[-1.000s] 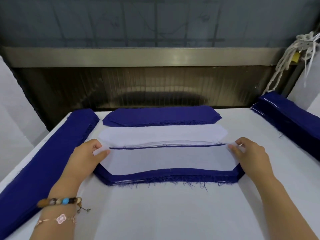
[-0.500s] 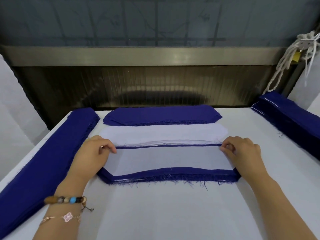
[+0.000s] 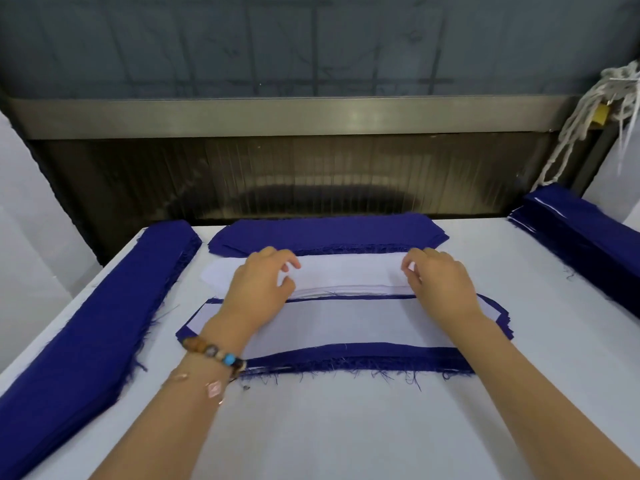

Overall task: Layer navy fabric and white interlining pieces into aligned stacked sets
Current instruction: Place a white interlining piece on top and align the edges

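On the white table [image 3: 346,427] lies the layered stack [image 3: 346,355] of navy pieces, topped by a white interlining piece [image 3: 346,323]. Behind it is the pile of white interlining [image 3: 346,271], and further back the pile of navy pieces [image 3: 329,232]. My left hand [image 3: 259,285] hovers over the left part of the white pile, fingers loosely curled, thumb near the pile's top sheet. My right hand [image 3: 440,282] hovers over the right part in the same pose. Neither hand plainly holds a sheet.
A long navy fabric stack [image 3: 86,323] runs along the table's left edge and another navy stack [image 3: 581,230] along the right. A machine with a metal bar [image 3: 277,112] and a dark opening stands behind the table. White cord [image 3: 588,116] hangs at upper right.
Both hands let go of the interlining piece laid on the front stack and moved forward and inward, over the white interlining pile.
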The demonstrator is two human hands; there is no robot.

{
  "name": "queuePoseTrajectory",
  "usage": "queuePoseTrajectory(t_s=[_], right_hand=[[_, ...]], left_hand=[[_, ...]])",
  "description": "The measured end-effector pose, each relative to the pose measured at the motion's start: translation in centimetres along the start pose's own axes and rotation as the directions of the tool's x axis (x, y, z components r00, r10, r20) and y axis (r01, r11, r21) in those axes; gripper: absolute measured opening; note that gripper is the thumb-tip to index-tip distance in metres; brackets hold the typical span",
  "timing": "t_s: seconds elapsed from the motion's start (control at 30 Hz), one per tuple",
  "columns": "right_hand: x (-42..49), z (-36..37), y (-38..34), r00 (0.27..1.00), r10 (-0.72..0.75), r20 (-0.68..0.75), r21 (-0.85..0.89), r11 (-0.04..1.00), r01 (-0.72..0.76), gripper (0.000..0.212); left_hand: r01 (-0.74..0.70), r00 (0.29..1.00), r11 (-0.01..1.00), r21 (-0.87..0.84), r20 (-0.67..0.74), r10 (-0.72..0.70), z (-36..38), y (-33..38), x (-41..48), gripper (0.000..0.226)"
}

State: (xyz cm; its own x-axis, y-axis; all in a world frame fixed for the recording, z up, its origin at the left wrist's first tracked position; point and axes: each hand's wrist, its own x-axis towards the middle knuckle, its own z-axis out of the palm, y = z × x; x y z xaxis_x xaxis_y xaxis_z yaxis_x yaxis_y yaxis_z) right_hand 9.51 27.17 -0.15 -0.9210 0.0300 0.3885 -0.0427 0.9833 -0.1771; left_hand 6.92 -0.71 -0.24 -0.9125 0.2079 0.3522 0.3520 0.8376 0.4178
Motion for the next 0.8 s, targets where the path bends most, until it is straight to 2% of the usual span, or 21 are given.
queuePoseTrajectory(t_s=[0.1,0.17,0.23,0.33,0.47,0.57,0.8], right_hand=[[2.5,1.4,-2.7,0.994,0.004,0.107,0.167,0.986,-0.022,0.02],[4.0,2.7,-4.0,0.987,-0.005,0.16,0.22,0.975,-0.031,0.023],[4.8,4.0,-4.7,0.988,-0.01,0.154,0.257,0.966,-0.03,0.022],[5.0,5.7,-4.5,0.996,-0.003,0.093,0.308,0.951,-0.026,0.023],[5.6,7.0,-4.4,0.994,0.01,0.106,0.252,0.967,-0.036,0.029],[5.9,7.2,-4.4,0.994,0.035,0.099,0.228,0.972,-0.057,0.023],[5.5,7.4,-4.5,0.998,-0.062,-0.001,0.069,0.996,0.062,0.018]], left_hand=[[-0.022,0.999,0.999,0.028,0.031,0.021,2.0,2.6,2.8,0.02],[-0.015,0.997,0.999,0.036,0.074,0.012,3.3,3.9,4.1,0.019],[0.007,0.996,0.999,0.031,0.085,-0.01,4.7,4.6,4.6,0.019],[0.031,0.999,0.999,0.019,0.023,-0.032,6.4,4.3,4.5,0.017],[0.03,0.999,0.998,0.06,-0.032,-0.028,7.0,3.6,4.6,0.018],[0.003,0.998,0.993,0.117,-0.061,0.004,7.1,3.8,4.6,0.017],[-0.052,0.997,0.988,0.148,-0.047,0.06,7.0,3.9,4.6,0.012]])
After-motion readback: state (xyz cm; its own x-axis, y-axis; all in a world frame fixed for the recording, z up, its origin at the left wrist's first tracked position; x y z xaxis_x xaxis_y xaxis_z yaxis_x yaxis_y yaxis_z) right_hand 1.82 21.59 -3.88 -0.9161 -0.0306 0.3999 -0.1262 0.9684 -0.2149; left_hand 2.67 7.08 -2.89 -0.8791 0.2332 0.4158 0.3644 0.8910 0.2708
